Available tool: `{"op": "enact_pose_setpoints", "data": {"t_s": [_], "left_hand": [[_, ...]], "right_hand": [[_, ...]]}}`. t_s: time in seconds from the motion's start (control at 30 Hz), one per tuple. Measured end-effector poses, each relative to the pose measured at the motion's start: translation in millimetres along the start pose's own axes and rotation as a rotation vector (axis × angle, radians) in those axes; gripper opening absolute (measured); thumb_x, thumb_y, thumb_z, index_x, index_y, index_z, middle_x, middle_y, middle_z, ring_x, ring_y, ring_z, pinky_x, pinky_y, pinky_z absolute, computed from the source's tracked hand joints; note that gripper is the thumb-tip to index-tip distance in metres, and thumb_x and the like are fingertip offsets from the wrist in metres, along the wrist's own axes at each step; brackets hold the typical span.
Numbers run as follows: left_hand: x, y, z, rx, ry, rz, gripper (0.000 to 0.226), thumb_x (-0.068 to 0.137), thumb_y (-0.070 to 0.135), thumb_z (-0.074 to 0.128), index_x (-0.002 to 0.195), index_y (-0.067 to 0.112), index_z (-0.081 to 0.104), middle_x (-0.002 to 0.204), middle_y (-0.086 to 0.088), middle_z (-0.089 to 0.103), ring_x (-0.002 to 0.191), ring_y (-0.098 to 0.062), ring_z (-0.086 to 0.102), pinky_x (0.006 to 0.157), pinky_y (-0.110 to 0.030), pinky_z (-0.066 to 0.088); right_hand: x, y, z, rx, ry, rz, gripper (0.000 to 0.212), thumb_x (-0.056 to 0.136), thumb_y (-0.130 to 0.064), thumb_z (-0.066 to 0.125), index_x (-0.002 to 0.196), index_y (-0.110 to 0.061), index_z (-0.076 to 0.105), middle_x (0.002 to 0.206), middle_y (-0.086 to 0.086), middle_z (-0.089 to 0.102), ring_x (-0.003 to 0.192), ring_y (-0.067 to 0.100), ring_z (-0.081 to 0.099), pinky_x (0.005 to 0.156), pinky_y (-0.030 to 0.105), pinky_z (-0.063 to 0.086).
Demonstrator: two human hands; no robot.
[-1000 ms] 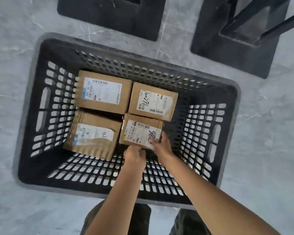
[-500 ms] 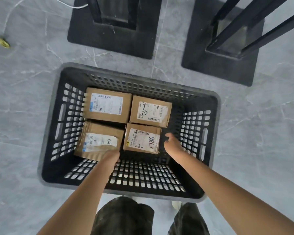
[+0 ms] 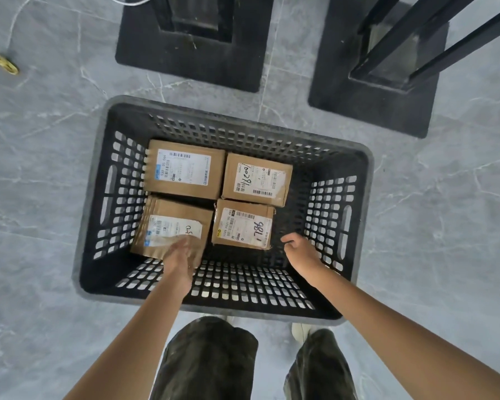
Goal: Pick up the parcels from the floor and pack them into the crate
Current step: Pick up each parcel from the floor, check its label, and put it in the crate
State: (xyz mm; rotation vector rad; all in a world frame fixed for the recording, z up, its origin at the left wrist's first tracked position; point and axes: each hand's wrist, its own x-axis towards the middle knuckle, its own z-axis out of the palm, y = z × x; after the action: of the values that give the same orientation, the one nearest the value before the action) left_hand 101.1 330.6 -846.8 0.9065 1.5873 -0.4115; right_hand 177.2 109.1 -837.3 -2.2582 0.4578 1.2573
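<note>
I take this for a parcel-handling room: grey veined floor tiles (image 3: 41, 168), black square base plates (image 3: 191, 67) of metal frames, and a black perforated plastic crate (image 3: 329, 215) holding brown cardboard parcels (image 3: 185, 171) with shipping labels.

Black perforated crate (image 3: 326, 209) stands at frame centre on grey marbled floor (image 3: 41, 168). Four labelled cardboard parcels sit inside in a two-by-two block toward its left: upper-left parcel (image 3: 184, 168), upper-right parcel (image 3: 257, 179), lower-left parcel (image 3: 171, 223), lower-right parcel (image 3: 243, 223). Left hand (image 3: 181, 259), blurred, fingers extended, overlaps the lower-left parcel's near edge; contact cannot be told. Right hand (image 3: 300, 254), loosely curled and holding nothing, hangs just right of the lower-right parcel, apart from it. Small yellow object (image 3: 5, 64) lies upper left.
</note>
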Motion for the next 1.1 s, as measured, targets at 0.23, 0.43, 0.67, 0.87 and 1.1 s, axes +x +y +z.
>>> {"op": "enact_pose_setpoints", "data": {"t_s": [0.23, 0.43, 0.67, 0.87, 1.1], "left_hand": [[-131, 37, -9, 0.547, -0.176, 0.411, 0.03, 0.096, 0.01, 0.04, 0.12, 0.012, 0.056, 0.116, 0.0, 0.059, 0.114, -0.017, 0.052, 0.1, -0.036, 0.04], [-318, 139, -35, 0.615, -0.274, 0.639, 0.022, 0.097, 0.011, 0.04, 0.108, 0.015, 0.059, 0.098, 0.008, 0.064, 0.097, -0.013, 0.063, 0.078, -0.017, 0.048], [-576, 258, -48, 0.604, -0.427, 0.902, 0.01, 0.086, 0.018, 0.057, 0.091, 0.021, 0.065, 0.078, 0.007, 0.069, 0.092, -0.016, 0.065, 0.07, -0.009, 0.045], [-768, 335, 8, 0.627, -0.511, 1.35, 0.019, 0.098, 0.019, 0.043, 0.102, 0.023, 0.061, 0.103, 0.005, 0.066, 0.103, -0.011, 0.058, 0.074, -0.017, 0.041], [-903, 274, 110, 0.707, -0.706, 1.654, 0.013, 0.097, 0.023, 0.047, 0.103, 0.031, 0.055, 0.11, 0.008, 0.059, 0.102, -0.011, 0.054, 0.077, -0.022, 0.042]], "right_hand": [[-90, -44, -56, 0.154, -0.007, -0.038, 0.024, 0.095, -0.012, 0.044, 0.111, -0.019, 0.06, 0.115, 0.003, 0.064, 0.101, 0.018, 0.06, 0.084, 0.032, 0.047], [-233, -146, -166, 0.438, 0.149, -0.183, 0.024, 0.097, -0.009, 0.038, 0.104, -0.013, 0.06, 0.09, 0.004, 0.068, 0.089, 0.019, 0.065, 0.072, 0.021, 0.047], [-460, -264, -318, 0.574, 0.311, -0.533, 0.022, 0.098, -0.029, 0.039, 0.101, -0.027, 0.061, 0.088, -0.008, 0.07, 0.088, 0.016, 0.066, 0.076, 0.024, 0.048], [-601, -274, -473, 0.527, 0.633, -0.834, 0.025, 0.1, -0.013, 0.041, 0.103, -0.024, 0.063, 0.091, -0.008, 0.07, 0.086, -0.001, 0.062, 0.071, 0.012, 0.044], [-675, -195, -566, 0.881, 0.914, -0.916, 0.034, 0.097, 0.001, 0.037, 0.092, -0.021, 0.063, 0.084, 0.001, 0.068, 0.092, 0.028, 0.063, 0.085, 0.037, 0.047]]}}
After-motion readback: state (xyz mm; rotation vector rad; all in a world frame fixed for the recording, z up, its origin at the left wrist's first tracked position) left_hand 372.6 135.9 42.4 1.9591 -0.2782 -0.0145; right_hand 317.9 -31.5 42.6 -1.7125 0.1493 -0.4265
